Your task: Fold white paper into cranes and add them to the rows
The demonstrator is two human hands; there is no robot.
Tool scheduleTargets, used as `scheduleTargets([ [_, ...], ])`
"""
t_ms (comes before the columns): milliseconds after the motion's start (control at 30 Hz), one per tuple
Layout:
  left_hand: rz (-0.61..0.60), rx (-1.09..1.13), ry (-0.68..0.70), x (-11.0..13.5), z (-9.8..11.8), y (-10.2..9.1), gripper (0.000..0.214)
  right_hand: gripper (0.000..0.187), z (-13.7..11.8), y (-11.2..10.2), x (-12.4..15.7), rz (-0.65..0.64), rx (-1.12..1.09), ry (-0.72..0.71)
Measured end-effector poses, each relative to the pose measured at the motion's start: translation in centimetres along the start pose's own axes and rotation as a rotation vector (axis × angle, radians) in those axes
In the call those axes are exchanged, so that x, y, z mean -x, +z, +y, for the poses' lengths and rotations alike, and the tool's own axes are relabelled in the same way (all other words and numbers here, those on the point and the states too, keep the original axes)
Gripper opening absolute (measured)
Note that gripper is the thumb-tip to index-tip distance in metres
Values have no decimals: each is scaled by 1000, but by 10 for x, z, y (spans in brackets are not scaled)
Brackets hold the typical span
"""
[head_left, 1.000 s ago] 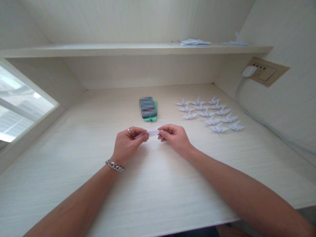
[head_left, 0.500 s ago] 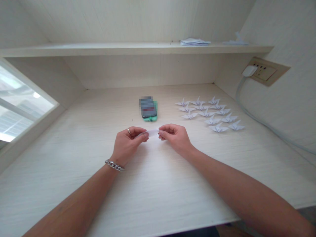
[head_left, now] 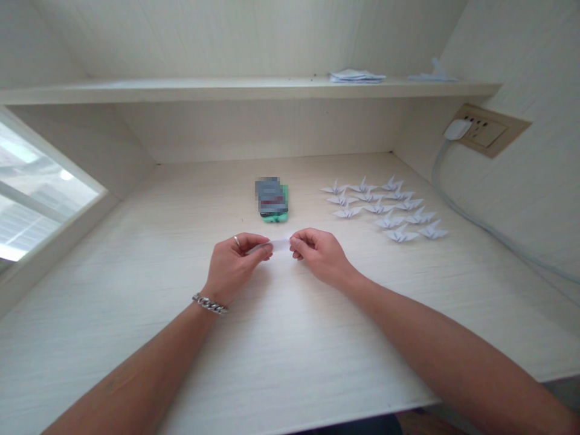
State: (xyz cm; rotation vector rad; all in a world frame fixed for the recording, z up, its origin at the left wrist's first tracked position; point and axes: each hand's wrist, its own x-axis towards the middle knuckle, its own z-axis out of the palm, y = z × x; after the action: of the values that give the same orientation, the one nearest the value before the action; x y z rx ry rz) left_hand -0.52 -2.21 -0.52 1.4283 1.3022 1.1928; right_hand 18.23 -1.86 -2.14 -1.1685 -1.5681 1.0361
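A small piece of white paper (head_left: 281, 244) is stretched between my two hands, just above the desk. My left hand (head_left: 238, 257), with a ring on one finger, pinches its left end between thumb and fingers. At the right end my right hand (head_left: 319, 252) grips it with thumb and fingertips. Much of the paper is covered by my fingers, so its exact fold is hard to make out. To the right of my hands, several white paper cranes (head_left: 379, 207) stand in rough rows on the desk.
Beyond my hands lies a blurred-out dark object with a green edge (head_left: 281, 217). A shelf (head_left: 203, 93) at the back carries a stack of white paper (head_left: 357, 76) and a loose paper piece (head_left: 434, 74). On the right wall, a plug (head_left: 457, 129) trails a cable (head_left: 471, 217).
My hands have hardly moved. The right hand has shifted very slightly to the left, and both still hold the paper.
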Motion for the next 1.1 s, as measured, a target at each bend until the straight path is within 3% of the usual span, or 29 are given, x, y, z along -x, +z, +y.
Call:
scheduleTargets([
  [100, -1, 11, -7, 0, -1, 0, 22, 22, 4, 2, -2, -19, -17, 22],
  [233, 5, 41, -41, -2, -2, 0, 24, 28, 11, 5, -6, 15, -254, 145],
  [300, 7, 47, -49, -2, -2, 0, 25, 30, 13, 5, -6, 42, -311, 131],
  [467, 0, 42, -47, -1, -1, 1, 24, 21, 7, 4, 0, 21, -123, 16],
  [567, -20, 26, -52, 0, 0, 2, 24, 19, 5, 3, 1, -2, -46, 31],
  [767, -39, 14, -56, 0, 0, 2, 24, 23, 10, 5, -1, -10, -197, 80],
  [933, -93, 20, -66, 0, -1, 3, 22, 16, 9, 6, 0, -31, -122, 34],
  [1100, -91, 130, -113, 1, -2, 4, 25, 15, 7, 5, -1, -50, -213, 110],
])
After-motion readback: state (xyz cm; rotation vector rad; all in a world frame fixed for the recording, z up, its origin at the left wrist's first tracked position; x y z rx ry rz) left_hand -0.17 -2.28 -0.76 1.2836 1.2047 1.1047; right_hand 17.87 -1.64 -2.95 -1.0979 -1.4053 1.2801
